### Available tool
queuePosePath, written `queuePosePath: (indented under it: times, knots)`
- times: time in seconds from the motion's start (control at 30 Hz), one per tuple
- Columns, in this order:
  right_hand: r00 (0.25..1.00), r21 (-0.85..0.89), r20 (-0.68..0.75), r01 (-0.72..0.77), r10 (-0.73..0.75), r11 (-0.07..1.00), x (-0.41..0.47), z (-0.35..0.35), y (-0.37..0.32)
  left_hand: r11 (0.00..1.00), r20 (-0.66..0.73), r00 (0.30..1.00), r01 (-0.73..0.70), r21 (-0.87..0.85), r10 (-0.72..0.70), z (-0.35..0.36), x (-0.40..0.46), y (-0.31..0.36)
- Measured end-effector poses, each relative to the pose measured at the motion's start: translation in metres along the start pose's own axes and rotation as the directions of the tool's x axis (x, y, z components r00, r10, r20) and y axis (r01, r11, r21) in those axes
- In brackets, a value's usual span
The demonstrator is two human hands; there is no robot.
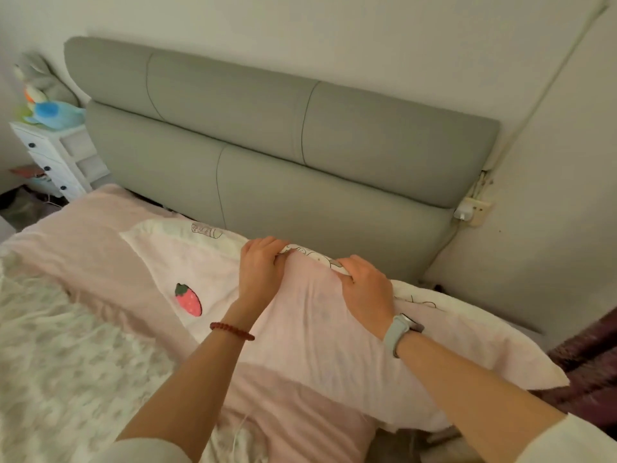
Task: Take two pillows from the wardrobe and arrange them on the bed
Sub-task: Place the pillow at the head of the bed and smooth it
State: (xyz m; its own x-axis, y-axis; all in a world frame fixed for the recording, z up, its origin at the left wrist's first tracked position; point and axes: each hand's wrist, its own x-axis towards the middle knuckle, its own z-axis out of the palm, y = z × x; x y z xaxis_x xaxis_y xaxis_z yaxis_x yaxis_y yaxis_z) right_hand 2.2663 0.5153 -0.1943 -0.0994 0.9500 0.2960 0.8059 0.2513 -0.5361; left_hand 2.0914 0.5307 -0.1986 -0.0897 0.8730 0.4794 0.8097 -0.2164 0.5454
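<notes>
Small bedroom, grey padded headboard [283, 152] against the wall, pink-sheeted bed [100, 262] below. The pillow [300, 315] with the strawberry patch lies at the head end, close to the headboard. Both hands, left hand [262, 272] and right hand [365, 290], have fingers curled tight on its top edge. Probably best to tug evenly so it sits square.

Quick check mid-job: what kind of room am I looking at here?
Almost certainly a home bedroom. A bed with a grey padded headboard stands against the wall, both hands grip a pink pillow lying on it, and a small white drawer unit topped with plush toys stands beside it.
</notes>
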Motion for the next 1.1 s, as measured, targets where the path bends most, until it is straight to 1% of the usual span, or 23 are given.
queuePosePath:
  times: [0.07,0.17,0.2,0.27,0.3,0.33,0.37,0.43,0.53,0.6,0.67,0.73,0.8,0.87,0.93,1.0,1.03,1.07,1.1]
  knots:
    - [0.998,0.010,-0.031,0.054,-0.053,0.999,0.025,0.001,-0.007,0.999,-0.037,0.999,-0.023,-0.031,0.022,-0.004,0.024,-0.007]
    - [0.987,0.024,0.016,0.162,-0.162,0.987,0.043,0.016,-0.011,0.999,-0.069,0.998,0.002,-0.047,-0.006,-0.003,0.031,-0.031]
    - [0.978,0.025,0.071,0.196,-0.197,0.980,0.043,0.026,-0.009,0.999,-0.063,0.998,0.024,-0.036,-0.026,0.000,0.025,-0.042]
    - [0.938,0.057,0.272,0.207,-0.214,0.977,0.040,0.050,-0.001,0.995,-0.014,0.995,0.096,0.018,-0.096,0.010,0.005,-0.066]
    - [0.895,0.065,0.398,0.190,-0.200,0.980,0.038,0.063,0.004,0.986,0.027,0.987,0.158,0.054,-0.160,0.017,-0.007,-0.078]
    - [0.841,0.068,0.509,0.175,-0.185,0.982,0.035,0.076,0.010,0.965,0.069,0.964,0.250,0.084,-0.256,0.024,-0.020,-0.088]
    - [0.788,0.069,0.592,0.161,-0.170,0.985,0.033,0.088,0.016,0.926,0.099,0.922,0.365,0.102,-0.374,0.030,-0.033,-0.098]
    - [0.707,0.069,0.693,0.126,-0.139,0.990,0.030,0.110,0.029,0.814,0.132,0.804,0.567,0.122,-0.580,0.041,-0.054,-0.115]
    - [0.631,0.046,0.770,0.096,-0.096,0.994,0.035,0.143,0.053,0.708,0.153,0.691,0.693,0.136,-0.707,0.060,-0.077,-0.133]
    - [0.607,0.024,0.792,0.083,-0.070,0.996,0.044,0.163,0.072,0.629,0.146,0.614,0.771,0.098,-0.776,0.076,-0.087,-0.141]
    - [0.621,0.001,0.783,0.070,-0.044,0.998,0.057,0.182,0.093,0.531,0.126,0.522,0.846,0.051,-0.843,0.097,-0.096,-0.146]
    - [0.664,-0.045,0.748,0.063,-0.008,0.997,0.075,0.202,0.114,0.405,0.116,0.401,0.914,0.015,-0.909,0.120,-0.104,-0.153]
    - [0.710,-0.095,0.705,0.085,0.006,0.992,0.097,0.222,0.134,0.262,0.134,0.269,0.963,-0.070,-0.954,0.143,-0.111,-0.161]
    - [0.742,-0.121,0.670,0.103,0.005,0.987,0.120,0.243,0.149,0.091,0.151,0.124,0.974,-0.206,-0.981,0.162,-0.114,-0.171]
    - [0.758,-0.134,0.653,0.095,0.016,0.986,0.143,0.264,0.159,-0.036,0.141,0.011,0.945,-0.324,-0.990,0.178,-0.116,-0.187]
    - [0.744,-0.129,0.667,0.085,0.023,0.988,0.162,0.287,0.163,-0.094,0.115,-0.051,0.909,-0.407,-0.992,0.189,-0.117,-0.204]
    - [0.731,-0.123,0.681,0.062,0.039,0.990,0.169,0.298,0.164,-0.098,0.106,-0.056,0.891,-0.443,-0.993,0.193,-0.118,-0.211]
    - [0.715,-0.126,0.695,0.018,0.075,0.992,0.176,0.307,0.164,-0.087,0.098,-0.046,0.873,-0.481,-0.994,0.197,-0.118,-0.218]
    - [0.695,-0.141,0.707,-0.044,0.132,0.989,0.182,0.316,0.164,-0.080,0.090,-0.040,0.857,-0.510,-0.995,0.200,-0.119,-0.223]
